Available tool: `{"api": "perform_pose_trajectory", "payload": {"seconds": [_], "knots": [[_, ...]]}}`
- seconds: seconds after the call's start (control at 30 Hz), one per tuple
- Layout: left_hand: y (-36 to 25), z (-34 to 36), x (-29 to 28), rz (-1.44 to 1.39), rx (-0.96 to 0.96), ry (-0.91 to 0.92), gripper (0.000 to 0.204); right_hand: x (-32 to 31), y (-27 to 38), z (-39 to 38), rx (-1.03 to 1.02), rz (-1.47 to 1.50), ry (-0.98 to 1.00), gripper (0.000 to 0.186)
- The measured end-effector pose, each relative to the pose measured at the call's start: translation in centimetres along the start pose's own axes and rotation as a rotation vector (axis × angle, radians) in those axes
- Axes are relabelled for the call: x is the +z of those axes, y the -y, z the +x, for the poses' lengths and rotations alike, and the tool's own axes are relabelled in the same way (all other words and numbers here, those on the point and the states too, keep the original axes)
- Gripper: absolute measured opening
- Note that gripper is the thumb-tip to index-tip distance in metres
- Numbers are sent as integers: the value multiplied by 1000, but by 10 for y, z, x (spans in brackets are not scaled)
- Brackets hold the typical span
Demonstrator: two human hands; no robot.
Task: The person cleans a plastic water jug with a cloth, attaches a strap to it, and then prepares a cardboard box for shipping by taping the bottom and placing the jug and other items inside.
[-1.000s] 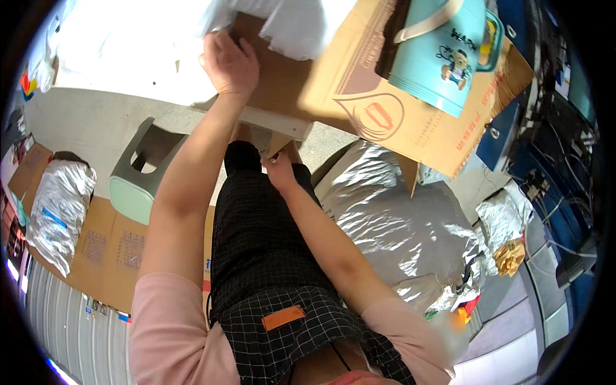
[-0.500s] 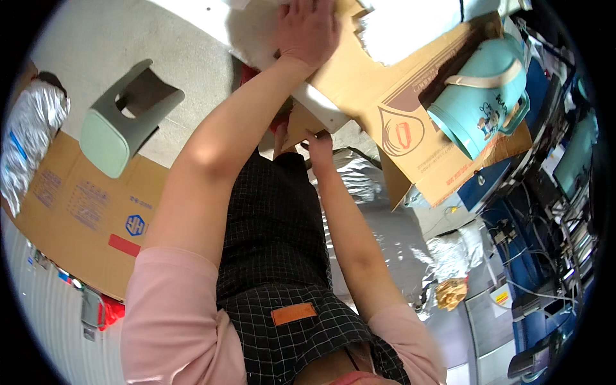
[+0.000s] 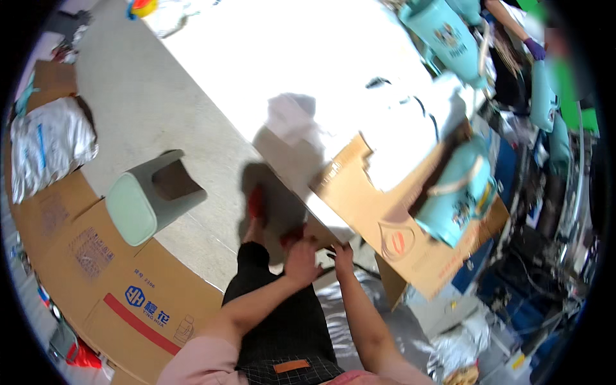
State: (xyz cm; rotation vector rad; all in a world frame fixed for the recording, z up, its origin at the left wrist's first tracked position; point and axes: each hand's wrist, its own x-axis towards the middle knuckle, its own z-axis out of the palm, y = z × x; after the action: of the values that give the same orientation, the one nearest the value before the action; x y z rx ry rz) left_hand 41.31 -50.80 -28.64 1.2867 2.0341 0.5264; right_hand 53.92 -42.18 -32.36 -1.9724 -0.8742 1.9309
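My left hand (image 3: pixel 301 262) is low in front of me at the near edge of the white table (image 3: pixel 212 70), its thumb apart from its fingers. Beside it, my right hand (image 3: pixel 344 259) has its fingers curled at the table edge, around something dark and thin that I cannot make out. A brown cardboard piece (image 3: pixel 316 228) hangs just beyond my hands, below the edge. To the right, a flattened cardboard sheet (image 3: pixel 346 179) lies over the table corner, with a teal thermos jug (image 3: pixel 452 199) lying tilted on it.
A pale green stool (image 3: pixel 131 208) stands at left beside a large cardboard sheet (image 3: pixel 90 256). Silver foil wrapping (image 3: pixel 340 308) lies below my right arm. More teal jugs (image 3: pixel 446 38) and another person's purple-gloved hand (image 3: pixel 534 49) are at the far right.
My left hand has come back from the tabletop down to beside my right hand. The view has shifted, showing more of the table and the jugs beyond.
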Motion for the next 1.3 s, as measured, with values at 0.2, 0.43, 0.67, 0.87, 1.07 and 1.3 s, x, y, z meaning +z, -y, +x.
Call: {"api": "perform_pose_trajectory", "payload": {"seconds": [0.2,0.43,0.67,0.87,1.07,1.3], "knots": [[9,61,84,260,42,66,35,-11,1,25,-399,-509,12,32],[12,70,90,-37,23,245,25,-4,40,21,-80,-302,141,42],[-2,65,84,-67,-126,130,32,-46,60,29,107,49,453,57],[-1,63,98,-101,-167,154,42,-3,65,24,118,200,123,69],[30,54,114,15,62,-64,42,3,64,21,2,150,108,66],[52,54,134,-102,134,72,45,-1,54,31,-26,118,17,69]]}}
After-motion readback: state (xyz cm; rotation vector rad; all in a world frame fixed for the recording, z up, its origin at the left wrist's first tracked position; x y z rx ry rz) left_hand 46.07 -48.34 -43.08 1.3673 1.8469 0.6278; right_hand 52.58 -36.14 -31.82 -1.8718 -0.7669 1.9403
